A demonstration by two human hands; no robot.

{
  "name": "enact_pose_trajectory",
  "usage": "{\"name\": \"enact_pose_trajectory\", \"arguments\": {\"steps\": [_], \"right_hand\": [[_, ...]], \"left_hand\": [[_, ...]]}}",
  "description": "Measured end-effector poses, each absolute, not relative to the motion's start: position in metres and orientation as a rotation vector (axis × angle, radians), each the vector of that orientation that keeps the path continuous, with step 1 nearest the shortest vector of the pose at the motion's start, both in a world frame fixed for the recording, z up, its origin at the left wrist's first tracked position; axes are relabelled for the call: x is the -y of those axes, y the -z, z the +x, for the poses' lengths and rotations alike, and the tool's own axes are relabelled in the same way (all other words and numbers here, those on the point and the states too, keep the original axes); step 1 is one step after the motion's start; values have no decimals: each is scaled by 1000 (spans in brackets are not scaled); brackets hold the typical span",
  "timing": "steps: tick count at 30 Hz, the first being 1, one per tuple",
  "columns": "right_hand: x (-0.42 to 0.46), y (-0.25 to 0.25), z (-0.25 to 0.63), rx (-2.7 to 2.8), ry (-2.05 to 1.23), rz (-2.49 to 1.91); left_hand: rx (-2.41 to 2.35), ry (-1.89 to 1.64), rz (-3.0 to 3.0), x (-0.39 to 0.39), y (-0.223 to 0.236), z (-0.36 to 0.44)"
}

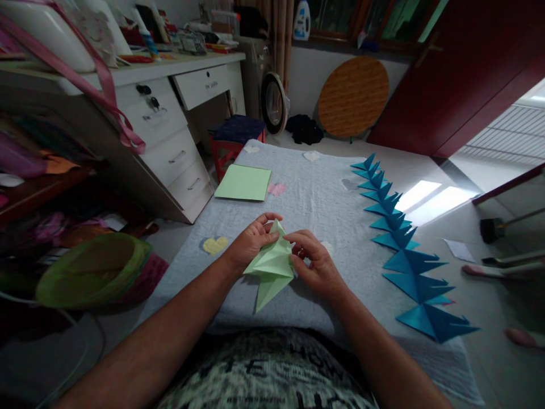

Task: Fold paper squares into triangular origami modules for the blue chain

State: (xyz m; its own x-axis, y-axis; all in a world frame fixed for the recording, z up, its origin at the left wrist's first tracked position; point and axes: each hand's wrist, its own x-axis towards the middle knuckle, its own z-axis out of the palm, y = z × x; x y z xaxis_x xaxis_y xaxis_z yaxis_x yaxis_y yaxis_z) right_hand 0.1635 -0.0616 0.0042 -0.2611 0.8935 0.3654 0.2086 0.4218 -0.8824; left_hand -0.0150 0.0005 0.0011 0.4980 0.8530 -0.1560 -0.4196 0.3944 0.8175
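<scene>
A pale green folded paper piece (275, 262), pointed at several corners, is held above the cloth in front of me. My left hand (254, 238) pinches its upper left side, thumb on top. On the right side, my right hand (313, 262) grips the edge between thumb and curled fingers. A flat stack of light green paper (244, 183) lies farther off to the left on the cloth. Along the right edge runs a row of several blue folded paper pieces (415, 264), shaped with pointed wings.
A light grey cloth (315, 193) with heart shapes covers the table. To the left stand a white desk (153, 142) with drawers and a green bin (93, 272). Behind are a stool (236, 130), an open washing machine (272, 102) and a round wooden board (353, 96).
</scene>
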Motion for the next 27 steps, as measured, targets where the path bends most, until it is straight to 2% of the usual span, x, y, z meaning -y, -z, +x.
{"name": "enact_pose_trajectory", "arguments": {"steps": [11, 15, 22, 27], "right_hand": [[60, -3, 164, 1753, -911, -960], [56, 2, 166, 1529, -1021, -1020], [48, 5, 170, 1105, -1203, -1068], [47, 3, 170, 1044, -1255, -1088]], "left_hand": [[-634, -912, 775, 1, -3, -14], [-613, -946, 693, 5, -9, -18], [-307, -839, 790, 15, -9, -30], [-450, -765, 956, 13, -2, -26]]}}
